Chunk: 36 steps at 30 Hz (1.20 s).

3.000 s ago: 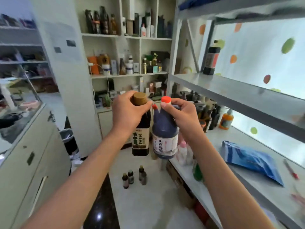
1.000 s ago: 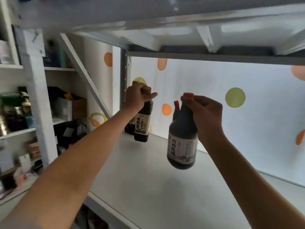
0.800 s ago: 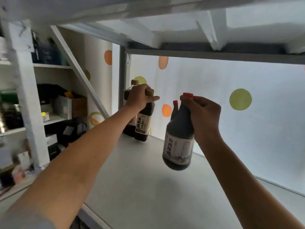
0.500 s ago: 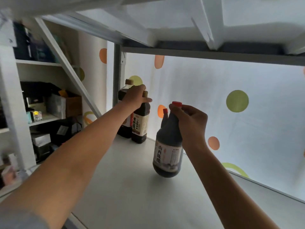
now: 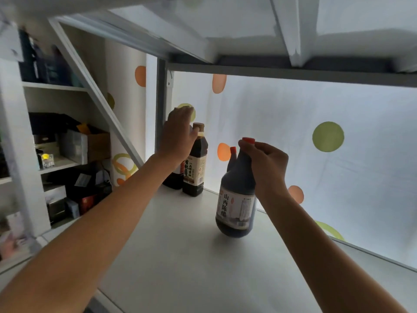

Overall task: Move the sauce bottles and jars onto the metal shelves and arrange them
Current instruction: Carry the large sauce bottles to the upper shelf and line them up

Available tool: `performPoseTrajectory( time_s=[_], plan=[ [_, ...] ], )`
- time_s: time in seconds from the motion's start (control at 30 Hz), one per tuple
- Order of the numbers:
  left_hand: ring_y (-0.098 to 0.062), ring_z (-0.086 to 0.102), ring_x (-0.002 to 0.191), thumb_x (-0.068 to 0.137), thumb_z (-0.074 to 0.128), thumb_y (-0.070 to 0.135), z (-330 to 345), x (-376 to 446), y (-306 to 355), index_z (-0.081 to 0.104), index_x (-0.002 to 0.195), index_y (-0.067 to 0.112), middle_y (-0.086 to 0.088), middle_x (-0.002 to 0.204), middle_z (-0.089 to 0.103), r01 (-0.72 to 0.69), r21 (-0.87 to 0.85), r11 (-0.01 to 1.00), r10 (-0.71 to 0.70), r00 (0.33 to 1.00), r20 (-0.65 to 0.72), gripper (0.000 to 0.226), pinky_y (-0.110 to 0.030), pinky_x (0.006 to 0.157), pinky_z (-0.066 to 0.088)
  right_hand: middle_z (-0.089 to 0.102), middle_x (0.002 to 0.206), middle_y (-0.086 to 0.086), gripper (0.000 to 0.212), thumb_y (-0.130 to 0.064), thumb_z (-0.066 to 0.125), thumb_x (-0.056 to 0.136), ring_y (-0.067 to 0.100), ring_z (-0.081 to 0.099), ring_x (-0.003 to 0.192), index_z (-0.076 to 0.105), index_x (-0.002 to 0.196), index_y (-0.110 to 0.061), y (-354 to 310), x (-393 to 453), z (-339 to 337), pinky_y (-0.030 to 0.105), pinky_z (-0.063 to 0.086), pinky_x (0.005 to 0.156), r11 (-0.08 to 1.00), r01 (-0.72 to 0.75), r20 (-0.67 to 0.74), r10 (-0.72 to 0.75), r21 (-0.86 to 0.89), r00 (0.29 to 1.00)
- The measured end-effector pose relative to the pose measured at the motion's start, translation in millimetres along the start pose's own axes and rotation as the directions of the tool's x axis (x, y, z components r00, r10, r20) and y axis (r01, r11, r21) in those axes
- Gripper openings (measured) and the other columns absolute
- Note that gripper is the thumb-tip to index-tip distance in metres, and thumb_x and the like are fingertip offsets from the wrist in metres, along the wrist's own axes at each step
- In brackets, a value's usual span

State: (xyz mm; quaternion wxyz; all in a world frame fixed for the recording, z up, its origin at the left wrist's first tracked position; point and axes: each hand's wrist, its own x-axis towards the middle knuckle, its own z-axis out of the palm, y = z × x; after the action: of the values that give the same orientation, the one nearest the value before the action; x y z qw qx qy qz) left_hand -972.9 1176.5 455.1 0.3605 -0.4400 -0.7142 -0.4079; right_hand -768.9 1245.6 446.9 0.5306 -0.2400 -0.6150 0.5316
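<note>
On the metal shelf [image 5: 180, 256] a dark soy sauce bottle [image 5: 195, 163] with a brown cap stands upright near the back left corner. My left hand [image 5: 178, 134] hovers just left of its cap with relaxed fingers, holding nothing. The hand hides the top of another dark bottle [image 5: 172, 180] behind it. My right hand [image 5: 265, 164] grips the neck of a dark vinegar jug [image 5: 234, 199] with a red cap. The jug is tilted, its base at or just above the shelf. A second red-capped bottle [image 5: 232, 155] stands behind the jug, mostly hidden.
The upper shelf's underside [image 5: 248, 30] hangs low overhead. A diagonal brace [image 5: 94, 93] and an upright post [image 5: 161, 114] stand at the left end. White cabinet shelves with boxes [image 5: 74, 150] lie further left. A dotted white curtain [image 5: 327, 136] backs the shelf.
My left hand set the brown-capped bottle on the shelf beside the back bottle and let go of it. My right hand lowered the vinegar jug toward the shelf surface.
</note>
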Motion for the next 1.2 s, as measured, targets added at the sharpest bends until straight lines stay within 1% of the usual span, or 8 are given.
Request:
performPoseTrajectory(
  time_s=[0.1,0.3,0.6,0.8,0.9,1.03,1.13,1.2],
  plan=[
    [-0.024,0.044,0.132,0.093,0.061,0.019,-30,-27,-5,0.045,0.138,0.013,-0.005,0.145,0.047,-0.027,0.003,1.000,0.027,0.999,0.039,0.048,-0.034,0.108,0.037,0.076,0.084,-0.003,0.014,-0.028,0.083,0.074,0.016,0.072,0.089,0.079,0.084,-0.019,-8,10,6,0.044,0.058,0.089,1.000,0.019,-0.008,-0.019,-0.006,1.000],
    [-0.019,0.039,0.135,0.092,0.062,0.022,-82,-94,-8,0.032,0.145,0.020,-0.002,0.147,0.042,0.032,-0.020,0.999,-0.028,0.982,0.188,0.061,-0.026,0.103,0.032,0.074,0.078,0.011,0.016,-0.026,0.085,0.070,0.025,0.073,0.081,0.077,0.072,-0.012,-3,34,39,0.044,0.061,0.081,1.000,0.000,-0.037,0.000,-0.021,0.999],
    [-0.017,0.042,0.132,0.092,0.062,0.023,-72,-160,-24,0.031,0.146,0.022,-0.002,0.145,0.043,0.151,-0.036,0.988,-0.136,0.955,0.264,0.062,-0.021,0.103,0.030,0.067,0.062,0.003,0.026,-0.023,0.080,0.072,0.018,0.065,0.067,0.068,0.049,-0.018,38,61,79,0.029,0.055,0.070,0.996,-0.086,-0.142,0.084,-0.009,0.986],
    [-0.021,0.039,0.136,0.093,0.056,0.016,-50,-163,-36,0.032,0.147,0.017,-0.004,0.148,0.042,0.073,0.044,0.996,-0.083,0.938,0.336,0.059,-0.031,0.111,0.031,0.071,0.071,0.006,0.013,-0.027,0.078,0.075,0.010,0.065,0.068,0.075,0.064,-0.020,54,71,91,0.026,0.054,0.067,0.991,0.005,-0.108,-0.020,-0.131,0.994],
    [-0.021,0.039,0.135,0.092,0.054,0.013,-49,-164,-45,0.034,0.146,0.016,-0.005,0.146,0.044,0.101,0.045,0.994,-0.111,0.932,0.345,0.057,-0.032,0.110,0.032,0.074,0.083,-0.010,0.009,-0.032,0.077,0.075,0.007,0.068,0.085,0.077,0.079,-0.024,59,76,91,0.026,0.056,0.076,0.983,0.050,-0.055,-0.061,-0.175,0.997],
    [-0.020,0.039,0.135,0.093,0.052,0.013,-46,-165,-50,0.034,0.146,0.016,-0.005,0.146,0.044,0.122,0.033,0.992,-0.125,0.925,0.359,0.056,-0.034,0.110,0.033,0.072,0.088,-0.014,0.015,-0.037,0.070,0.083,0.007,0.066,0.089,0.076,0.087,-0.025,65,77,85,0.028,0.055,0.083,0.937,0.135,0.012,-0.139,-0.323,0.990],
    [-0.022,0.040,0.134,0.091,0.053,0.011,-48,-165,-58,0.037,0.144,0.015,-0.006,0.145,0.044,0.143,0.042,0.989,-0.149,0.921,0.359,0.055,-0.035,0.109,0.034,0.069,0.073,0.004,0.037,-0.044,0.065,0.086,0.018,0.065,0.074,0.072,0.073,-0.010,61,78,80,0.037,0.054,0.075,0.879,0.145,0.076,-0.124,-0.454,0.989],
    [-0.024,0.042,0.133,0.091,0.054,0.010,-51,-166,-63,0.038,0.143,0.013,-0.008,0.144,0.045,0.195,0.056,0.979,-0.202,0.919,0.338,0.054,-0.036,0.108,0.037,0.064,0.077,0.010,0.051,-0.053,0.060,0.086,0.020,0.061,0.073,0.071,0.086,-0.003,53,73,77,0.035,0.048,0.068,0.827,0.103,0.110,-0.051,-0.553,0.993]
  ],
)
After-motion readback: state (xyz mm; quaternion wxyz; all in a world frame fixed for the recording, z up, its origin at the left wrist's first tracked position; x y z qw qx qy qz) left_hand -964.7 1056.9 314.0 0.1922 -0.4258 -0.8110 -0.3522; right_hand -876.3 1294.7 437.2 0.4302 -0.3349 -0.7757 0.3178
